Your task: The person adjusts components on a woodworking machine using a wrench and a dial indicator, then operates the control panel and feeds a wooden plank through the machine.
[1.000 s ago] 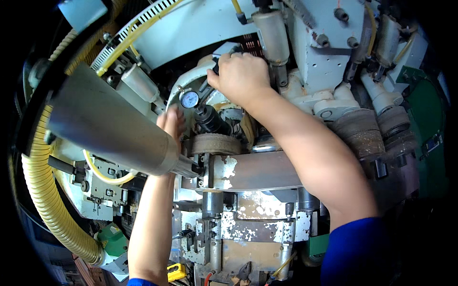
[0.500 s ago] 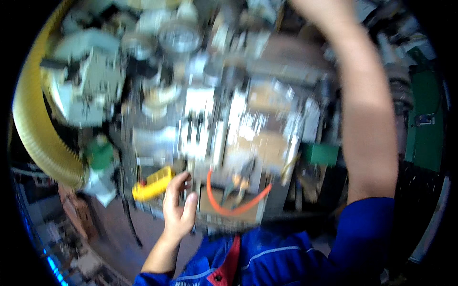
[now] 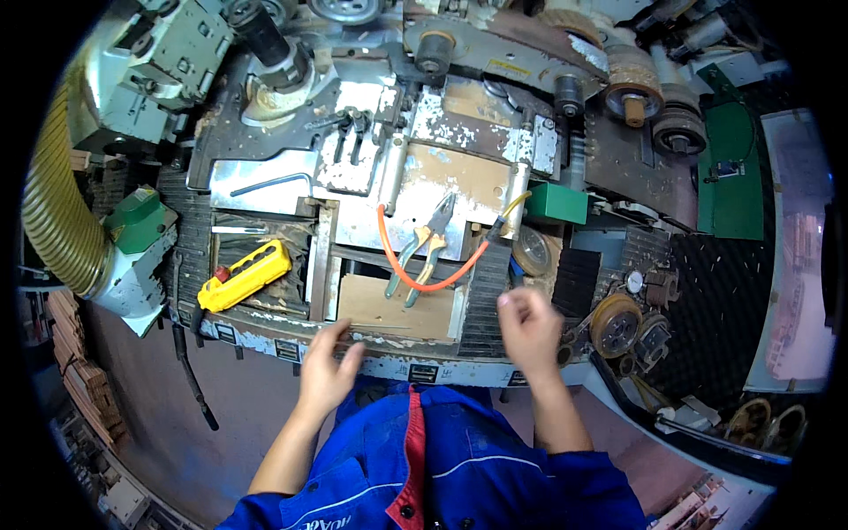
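My left hand [image 3: 329, 371] is at the machine's front edge, thumb and fingers apart, with nothing seen in it. A thin rod [image 3: 380, 327] lies just beyond its fingertips. My right hand [image 3: 530, 334] hovers by the front edge farther right, fingers curled in; what they hold, if anything, is hidden. Between and beyond the hands, pliers [image 3: 430, 238] with green and orange handles lie on the metal bed. An orange hose [image 3: 422, 286] loops across their handles. Left of these sits a yellow remote control [image 3: 251, 274] with a red button.
A hex key [image 3: 269, 184] rests on a steel plate. On the left are a yellow ribbed duct [image 3: 53, 212] and a green-topped fitting [image 3: 137, 221]. A green block [image 3: 556, 204] and rollers [image 3: 616, 325] stand to the right. A black lever [image 3: 193, 380] hangs below the front edge.
My right arm has drawn back from the far right of the machine, bringing the hand to the front edge. My left hand stays near the front edge. My view has shifted and sharpened.
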Demonstrator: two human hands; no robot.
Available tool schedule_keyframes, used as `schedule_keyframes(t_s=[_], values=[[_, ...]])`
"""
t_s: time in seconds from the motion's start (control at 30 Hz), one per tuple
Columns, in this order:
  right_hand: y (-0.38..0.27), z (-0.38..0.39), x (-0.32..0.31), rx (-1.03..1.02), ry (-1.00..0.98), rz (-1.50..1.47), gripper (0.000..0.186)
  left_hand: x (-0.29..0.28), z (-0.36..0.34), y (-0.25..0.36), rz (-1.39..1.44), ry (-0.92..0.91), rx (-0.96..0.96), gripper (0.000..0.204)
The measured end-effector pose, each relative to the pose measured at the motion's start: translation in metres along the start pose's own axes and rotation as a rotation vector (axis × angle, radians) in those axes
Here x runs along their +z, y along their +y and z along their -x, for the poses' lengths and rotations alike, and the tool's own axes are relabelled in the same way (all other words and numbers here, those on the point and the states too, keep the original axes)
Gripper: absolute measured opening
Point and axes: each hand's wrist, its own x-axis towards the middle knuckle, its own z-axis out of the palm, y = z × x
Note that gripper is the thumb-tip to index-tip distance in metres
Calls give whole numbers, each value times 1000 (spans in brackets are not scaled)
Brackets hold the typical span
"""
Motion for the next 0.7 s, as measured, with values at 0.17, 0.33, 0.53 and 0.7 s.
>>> schedule_keyframes(t_s=[0.17,0.33,0.53,0.7], values=[[13,36,43,165,-287,-41,44,59,-60,22,145,-139,-3,59],[25,39,81,404,-357,-584,44,79,-72,31,583,-440,-313,19],[12,90,59,730,-539,-869,21,55,11,24,236,-859,-129,36],[-20,106,-47,652,-638,-1025,45,-28,-21,124,-244,-728,448,37]])
